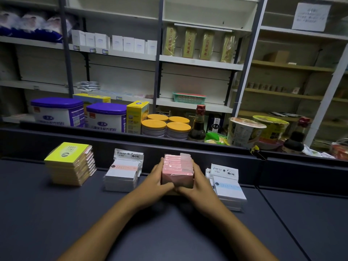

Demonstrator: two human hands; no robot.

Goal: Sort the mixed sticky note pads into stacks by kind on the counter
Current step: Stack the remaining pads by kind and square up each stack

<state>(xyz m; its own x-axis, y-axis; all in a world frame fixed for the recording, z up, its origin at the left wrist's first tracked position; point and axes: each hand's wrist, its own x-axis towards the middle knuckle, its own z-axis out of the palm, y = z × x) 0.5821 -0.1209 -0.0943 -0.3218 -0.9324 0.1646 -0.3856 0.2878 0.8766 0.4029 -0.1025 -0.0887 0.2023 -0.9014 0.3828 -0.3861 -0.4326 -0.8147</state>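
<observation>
The left hand (157, 180) and the right hand (197, 182) grip the pink stack (178, 171) from both sides on the counter (56, 213).

The pink pad stack (178, 171) wears glossy clear plastic wrap (creased on top); the dark bench (56, 213) looks matt and smooth.
</observation>
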